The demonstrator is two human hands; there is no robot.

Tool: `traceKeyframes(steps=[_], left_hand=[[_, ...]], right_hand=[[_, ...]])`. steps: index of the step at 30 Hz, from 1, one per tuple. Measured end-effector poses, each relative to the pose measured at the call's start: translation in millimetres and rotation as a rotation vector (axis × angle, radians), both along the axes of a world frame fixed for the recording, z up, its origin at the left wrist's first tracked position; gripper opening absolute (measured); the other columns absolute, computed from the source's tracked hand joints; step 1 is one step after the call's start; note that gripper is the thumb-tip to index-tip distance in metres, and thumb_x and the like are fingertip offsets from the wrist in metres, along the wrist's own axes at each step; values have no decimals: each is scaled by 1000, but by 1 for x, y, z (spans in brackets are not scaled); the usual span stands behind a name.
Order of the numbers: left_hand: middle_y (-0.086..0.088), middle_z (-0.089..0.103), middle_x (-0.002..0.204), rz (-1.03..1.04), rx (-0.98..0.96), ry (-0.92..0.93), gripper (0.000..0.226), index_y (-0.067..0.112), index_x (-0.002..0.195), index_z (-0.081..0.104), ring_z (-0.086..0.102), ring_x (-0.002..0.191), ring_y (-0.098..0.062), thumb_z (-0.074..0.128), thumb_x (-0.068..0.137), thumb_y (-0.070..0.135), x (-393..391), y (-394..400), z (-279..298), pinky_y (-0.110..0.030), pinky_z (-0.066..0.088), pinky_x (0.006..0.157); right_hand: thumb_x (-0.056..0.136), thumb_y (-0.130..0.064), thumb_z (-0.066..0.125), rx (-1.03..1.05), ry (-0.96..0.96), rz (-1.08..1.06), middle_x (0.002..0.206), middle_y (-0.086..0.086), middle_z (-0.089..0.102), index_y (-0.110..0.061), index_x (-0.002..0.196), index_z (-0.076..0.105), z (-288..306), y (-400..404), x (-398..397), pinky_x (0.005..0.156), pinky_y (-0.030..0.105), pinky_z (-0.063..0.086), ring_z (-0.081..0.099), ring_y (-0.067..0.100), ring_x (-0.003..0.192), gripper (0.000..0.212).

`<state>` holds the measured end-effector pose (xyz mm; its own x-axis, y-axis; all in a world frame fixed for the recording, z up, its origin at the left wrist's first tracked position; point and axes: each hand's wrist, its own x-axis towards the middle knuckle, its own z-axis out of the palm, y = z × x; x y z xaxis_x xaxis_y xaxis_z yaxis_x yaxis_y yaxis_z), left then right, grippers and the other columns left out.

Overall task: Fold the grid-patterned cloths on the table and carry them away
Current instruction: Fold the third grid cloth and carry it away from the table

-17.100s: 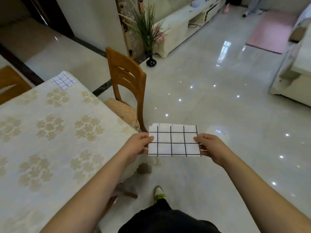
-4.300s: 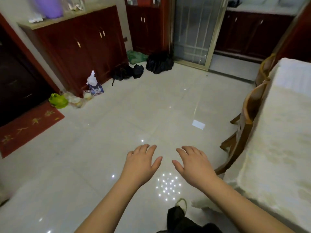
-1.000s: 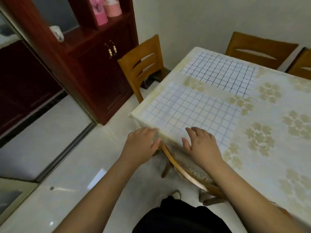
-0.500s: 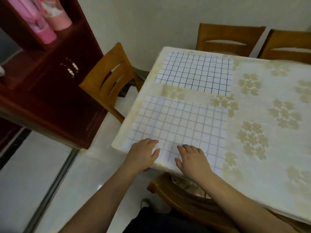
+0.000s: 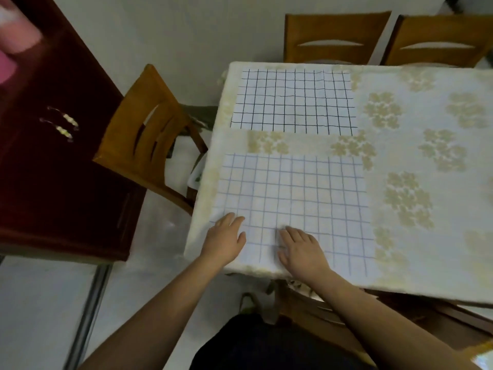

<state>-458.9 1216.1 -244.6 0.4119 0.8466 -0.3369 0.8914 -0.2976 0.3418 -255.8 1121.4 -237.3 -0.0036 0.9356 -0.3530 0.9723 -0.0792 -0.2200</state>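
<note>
Resting on the near edge of the worktop (image 5: 426, 257), both of the person's hands lie flat on a pale cloth with a faint blue grid (image 5: 293, 198). The left hand (image 5: 226, 240) has its fingers straight and close together, pressing on the blue-grid cloth's near left corner. The right hand (image 5: 300, 248) lies beside it on the same cloth, fingers straight and slightly spread, holding nothing. Beyond the blue-grid cloth, apart from it and toward the wall, a second cloth with a black grid (image 5: 292, 101) lies flat. A floral tablecloth (image 5: 408, 198) covers the worktop under both. Left of the blue-grid cloth stands a wooden chair (image 5: 149, 134), and past that a dark red cabinet (image 5: 53, 161).
</note>
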Motion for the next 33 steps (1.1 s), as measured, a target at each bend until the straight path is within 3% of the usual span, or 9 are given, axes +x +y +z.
traceKeyframes(steps=[4, 6, 8, 11, 15, 18, 26, 33], left_hand=[[-2, 28, 155, 178, -11, -51, 50, 22, 147, 36, 30, 140, -23, 44, 98, 32, -12, -1, -14, -41, 32, 112], [-2, 34, 151, 309, 30, -58, 48, 21, 143, 41, 35, 135, -24, 48, 96, 29, -19, 0, -22, -40, 36, 108], [-3, 42, 142, 491, -4, -159, 38, 19, 131, 53, 43, 127, -25, 53, 93, 21, -24, 3, -28, -37, 42, 100], [-5, 52, 128, 626, -27, -322, 24, 18, 110, 64, 53, 115, -26, 56, 90, 8, -27, 10, -32, -31, 44, 93], [-8, 53, 128, 845, -139, -430, 29, 19, 114, 62, 56, 106, -29, 54, 91, 5, -29, 20, -28, -36, 52, 87], [-8, 54, 127, 950, -223, -493, 34, 17, 120, 58, 56, 104, -28, 56, 89, 4, -32, 27, -26, -34, 50, 83], [-14, 56, 123, 968, -354, -448, 44, 9, 128, 51, 55, 93, -25, 63, 86, 7, -40, 36, -23, -29, 43, 72], [-16, 53, 122, 912, -367, -294, 40, 6, 125, 47, 53, 95, -30, 61, 88, 8, -36, 37, -17, -32, 47, 74]], right_hand=[[82, -52, 3, -55, 4, -14, 156, 9, 29, -14, 151, 24, -6, 4, -4, 113, 39, 25, 30, 25, 141, 82], [87, -51, 6, -53, 11, -26, 158, 8, 24, -16, 153, 17, -9, 4, -4, 115, 38, 22, 26, 24, 143, 75], [95, -47, 17, -59, 11, -33, 157, 8, 24, -17, 153, 16, -14, 3, -3, 115, 38, 22, 26, 24, 142, 65], [93, -48, 18, -51, 13, -49, 155, 8, 28, -19, 151, 21, -21, 1, -4, 113, 38, 26, 30, 25, 141, 64], [96, -46, 29, -43, 44, -63, 155, 9, 28, -19, 149, 24, -24, 1, -6, 112, 39, 28, 29, 26, 141, 60], [98, -45, 34, -45, 45, -61, 156, 8, 25, -20, 150, 22, -26, 0, -5, 114, 39, 26, 26, 26, 142, 58], [99, -45, 34, -43, 90, -69, 159, 4, 19, -21, 151, 20, -32, -2, 1, 116, 39, 23, 19, 23, 145, 59], [100, -45, 32, -36, 105, -61, 160, 4, 17, -21, 150, 22, -32, -3, 2, 115, 39, 24, 17, 23, 146, 56]])
